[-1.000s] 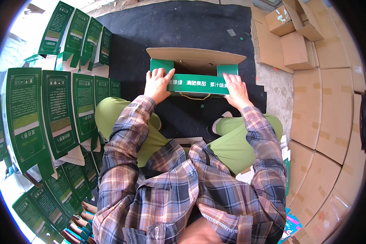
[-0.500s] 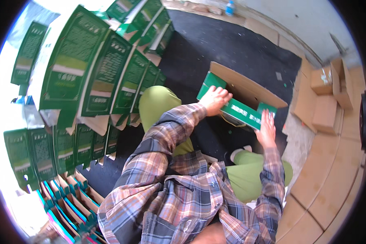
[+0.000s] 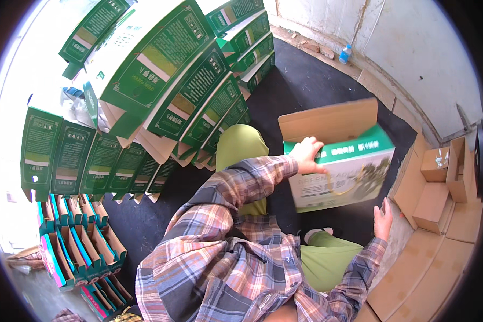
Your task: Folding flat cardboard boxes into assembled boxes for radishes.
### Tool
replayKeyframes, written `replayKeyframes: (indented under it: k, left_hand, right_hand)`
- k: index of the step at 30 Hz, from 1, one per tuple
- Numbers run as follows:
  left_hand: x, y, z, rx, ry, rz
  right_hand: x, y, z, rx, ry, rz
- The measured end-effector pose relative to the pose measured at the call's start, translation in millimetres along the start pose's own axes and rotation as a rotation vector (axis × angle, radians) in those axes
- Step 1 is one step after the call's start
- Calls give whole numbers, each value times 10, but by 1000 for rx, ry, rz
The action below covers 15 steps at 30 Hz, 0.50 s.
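Observation:
A green and white cardboard carton (image 3: 335,188) is held up in front of me, tilted, with its brown-lined top flap (image 3: 330,119) standing up at the far side. On its front face a yellow cord handle (image 3: 354,185) shows. My left hand (image 3: 307,155) grips the carton's near top edge toward its left end, thumb outside and fingers over the rim. Off the carton's lower right corner, my right hand (image 3: 382,220) is raised with its fingers apart, touching nothing.
Stacked green cartons (image 3: 150,64) rise at my left. Below them stand open teal-edged boxes (image 3: 83,252). Brown cartons (image 3: 426,252) line the right side, with small open boxes (image 3: 456,169) on top. A blue bottle (image 3: 345,53) stands by the far wall beyond the black floor mat (image 3: 316,75).
The carton has tipped so that its front face now shows. My right hand has let go of its right end and moved down to the right. My left hand keeps its hold.

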<state>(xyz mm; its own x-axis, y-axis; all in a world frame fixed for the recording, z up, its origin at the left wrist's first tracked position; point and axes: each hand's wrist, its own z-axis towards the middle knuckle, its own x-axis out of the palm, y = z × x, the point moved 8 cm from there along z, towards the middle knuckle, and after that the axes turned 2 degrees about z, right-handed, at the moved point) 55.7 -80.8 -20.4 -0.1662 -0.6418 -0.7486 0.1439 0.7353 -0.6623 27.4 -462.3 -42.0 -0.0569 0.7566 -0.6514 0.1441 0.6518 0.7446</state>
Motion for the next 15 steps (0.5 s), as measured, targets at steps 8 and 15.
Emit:
replayKeyframes:
  k: [8,15]
  left_hand:
    - [-2040,-710,-311,92,-514,-505]
    - [-3939,-1116,-1016,284,-574,-1000]
  right_hand:
    - [69,-3,66,29,81,105]
    - [85,0,6,26,101,88]
